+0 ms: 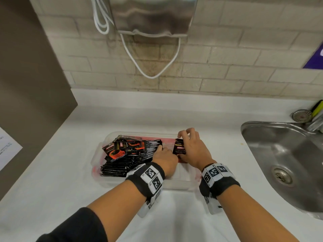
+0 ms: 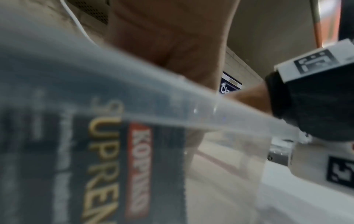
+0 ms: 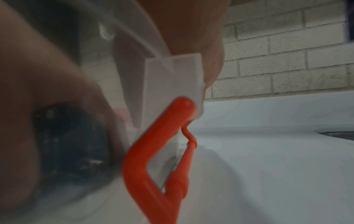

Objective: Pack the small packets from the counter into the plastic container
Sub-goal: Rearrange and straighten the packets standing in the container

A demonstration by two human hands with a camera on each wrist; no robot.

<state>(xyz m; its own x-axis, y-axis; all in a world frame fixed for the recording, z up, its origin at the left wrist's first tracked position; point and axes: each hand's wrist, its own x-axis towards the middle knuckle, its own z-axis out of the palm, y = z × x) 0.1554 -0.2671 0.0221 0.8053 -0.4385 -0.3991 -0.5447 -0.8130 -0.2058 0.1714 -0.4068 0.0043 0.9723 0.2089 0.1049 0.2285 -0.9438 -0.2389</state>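
A clear plastic container (image 1: 174, 185) with red clips (image 3: 153, 144) sits on the white counter (image 1: 70, 172). Several black coffee packets (image 1: 125, 154) fill its left half, some upright in a row and some loose on top. My left hand (image 1: 164, 155) reaches into the container and presses against the right end of that row; its fingertips are hidden. My right hand (image 1: 192, 147) grips a small upright bundle of packets (image 1: 180, 148) in the container's right part, fingers over the top and thumb below. Through the container wall (image 2: 134, 91), the left wrist view shows a packet (image 2: 118, 166).
A steel sink (image 1: 288, 163) lies to the right, with a strainer (image 1: 301, 116) at its back corner. A steel dispenser (image 1: 152, 14) and a hanging white cord (image 1: 152, 67) are on the brick wall. A brown panel (image 1: 26, 84) with a paper (image 1: 7, 147) stands at the left.
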